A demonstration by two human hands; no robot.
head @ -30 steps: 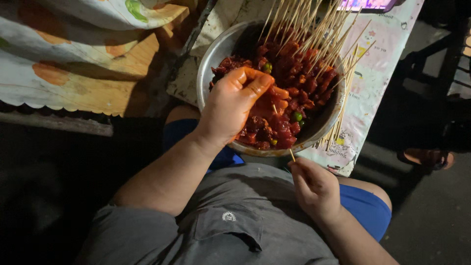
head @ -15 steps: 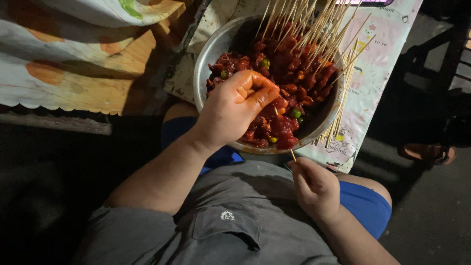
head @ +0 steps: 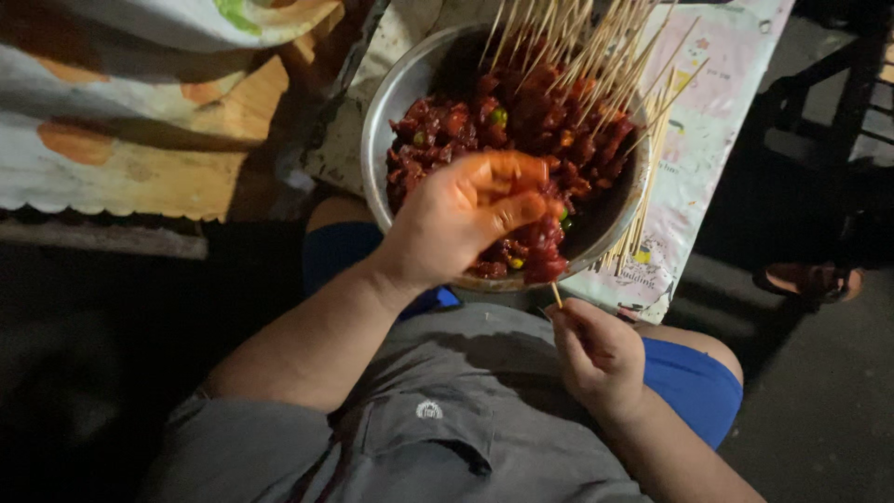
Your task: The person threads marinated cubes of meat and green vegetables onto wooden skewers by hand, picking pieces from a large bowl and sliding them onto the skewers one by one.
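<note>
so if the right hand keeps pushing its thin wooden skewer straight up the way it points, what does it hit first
Probably the red marinated meat piece held by the left hand, just beyond the skewer tip in the right hand; depth is unclear.

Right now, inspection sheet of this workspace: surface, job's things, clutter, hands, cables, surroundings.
Surface: table with a pale printed covering, partly in shadow.
Job's things: metal bowl of red marinated meat pieces; bamboo skewers stand in it, more lie beside its right rim.
Clutter: patterned cloth at left.
Hands: left hand over the bowl, fingers closed on meat; right hand pinches a single skewer below the rim.
Cables: nothing seen.
Surroundings: dark floor; a sandalled foot at right.
</note>
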